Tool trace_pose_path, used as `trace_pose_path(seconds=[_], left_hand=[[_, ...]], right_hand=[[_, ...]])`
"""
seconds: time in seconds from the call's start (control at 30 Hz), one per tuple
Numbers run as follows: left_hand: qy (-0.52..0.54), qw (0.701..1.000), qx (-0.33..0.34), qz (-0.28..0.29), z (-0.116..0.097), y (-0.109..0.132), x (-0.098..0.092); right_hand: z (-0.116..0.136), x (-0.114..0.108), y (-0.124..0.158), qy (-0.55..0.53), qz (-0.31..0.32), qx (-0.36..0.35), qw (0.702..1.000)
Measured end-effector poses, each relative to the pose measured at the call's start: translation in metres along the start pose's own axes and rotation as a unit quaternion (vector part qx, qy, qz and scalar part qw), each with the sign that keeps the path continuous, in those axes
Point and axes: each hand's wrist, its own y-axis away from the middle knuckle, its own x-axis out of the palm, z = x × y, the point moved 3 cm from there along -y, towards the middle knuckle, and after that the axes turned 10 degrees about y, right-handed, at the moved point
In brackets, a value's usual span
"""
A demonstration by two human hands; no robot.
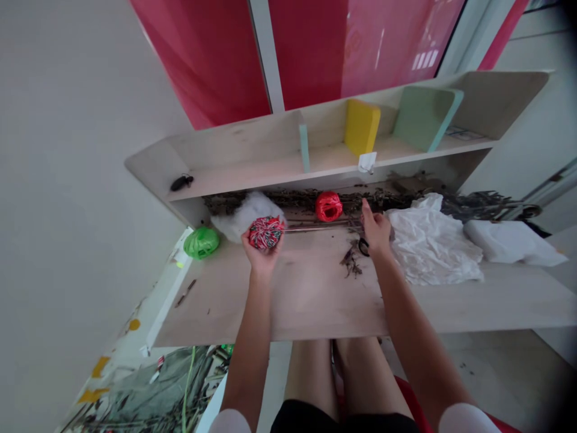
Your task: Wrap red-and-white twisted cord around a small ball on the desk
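Observation:
My left hand [261, 249] grips a ball of red, white and green twine [265, 233] above the wooden desk [311, 300]. My right hand [376, 231] is shut around black-handled scissors [363, 246], and only a finger loop shows below the palm. A thin strand [320, 228] stretches between the ball and my right hand. Beyond them lie a red raffia ball [329, 206] and a tuft of white cotton wadding [243, 216]. A green raffia ball [201, 242] sits left of my left hand. A crumpled white plastic bag [433, 240] lies right of my right hand.
Dry twigs [311, 201] lie along the desk's back, with loose bits [350, 261] near the scissors. A folded white cloth [509, 242] lies at the right. Above stands a shelf [270, 159] holding a yellow block [362, 127]. Plant debris [153, 385] lies on the floor at lower left.

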Motion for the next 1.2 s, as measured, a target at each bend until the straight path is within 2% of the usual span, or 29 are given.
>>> trace_pose_path(seconds=[0.07, 0.1, 0.13, 0.2, 0.27, 0.33, 0.4, 0.43, 0.47, 0.53, 0.7, 0.93, 1.2], left_hand=[[-0.024, 1.000, -0.009, 0.002, 0.008, 0.003, 0.003], [-0.036, 0.999, -0.023, 0.016, 0.012, 0.005, 0.005], [-0.047, 0.998, -0.028, 0.027, 0.016, 0.006, 0.006], [-0.074, 0.996, -0.032, 0.040, 0.023, 0.008, 0.006], [-0.098, 0.994, -0.032, 0.038, 0.030, 0.009, 0.006], [-0.121, 0.992, -0.023, 0.026, 0.035, 0.009, 0.004], [-0.155, 0.988, -0.020, 0.014, 0.039, 0.009, 0.003], [-0.172, 0.985, -0.017, 0.009, 0.040, 0.008, 0.003], [-0.185, 0.983, -0.013, 0.005, 0.040, 0.008, 0.004], [-0.201, 0.980, 0.000, 0.003, 0.039, 0.008, 0.004], [-0.222, 0.975, 0.011, 0.022, 0.036, 0.007, 0.005], [-0.190, 0.980, -0.048, 0.047, 0.036, 0.008, 0.002], [-0.181, 0.978, -0.090, 0.050, 0.035, 0.006, -0.004]], right_hand=[[0.007, 0.000, 0.009, 0.114, -0.121, -0.068, 0.984], [0.012, 0.001, 0.015, 0.147, -0.162, -0.106, 0.970], [0.017, 0.003, 0.021, 0.169, -0.180, -0.147, 0.958], [0.028, 0.009, 0.034, 0.176, -0.168, -0.211, 0.947], [0.035, 0.019, 0.045, 0.135, -0.065, -0.250, 0.956], [0.037, 0.034, 0.055, 0.069, 0.111, -0.223, 0.966], [0.035, 0.050, 0.069, 0.009, 0.308, -0.159, 0.938], [0.034, 0.055, 0.075, -0.017, 0.378, -0.129, 0.917], [0.033, 0.059, 0.080, -0.035, 0.428, -0.106, 0.897], [0.030, 0.063, 0.085, -0.053, 0.473, -0.082, 0.876], [0.029, 0.056, 0.079, -0.066, 0.495, -0.072, 0.863], [0.037, 0.043, 0.066, -0.077, 0.401, -0.083, 0.909], [0.035, 0.046, 0.065, -0.085, 0.378, -0.064, 0.920]])
